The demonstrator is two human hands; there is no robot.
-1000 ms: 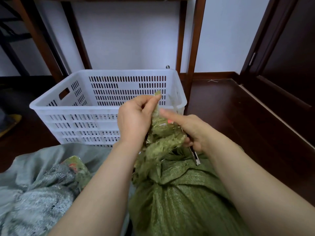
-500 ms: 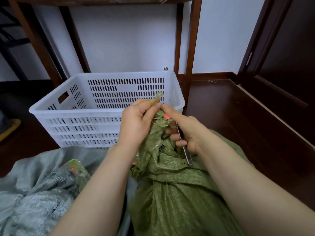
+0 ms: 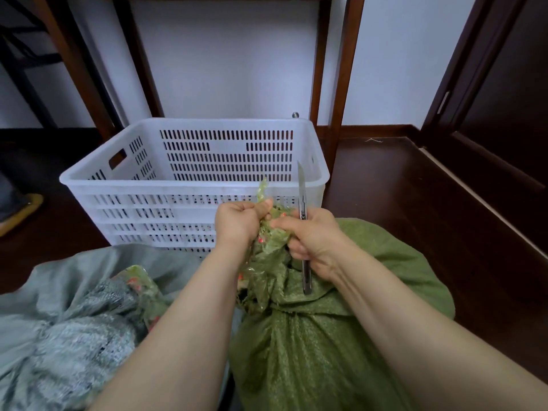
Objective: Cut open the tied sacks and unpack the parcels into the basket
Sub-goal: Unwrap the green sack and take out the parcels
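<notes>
Two sacks down here: one green woven plastic sack (image 3: pixel 311 336) and one grey woven sack (image 3: pixel 68 336) to its left, both just in front of the single white slotted plastic basket (image 3: pixel 148 185). Left hand (image 3: pixel 240 223) clutches the green sack's bunched neck. Right hand (image 3: pixel 314 241) is wrapped round one slim metal utility knife (image 3: pixel 302 197), blade pointing up.

basket (image 3: pixel 189 203) behind two sacks, tied sack (image 3: pixel 320 336) right, other sack (image 3: pixel 68 330) left
</notes>
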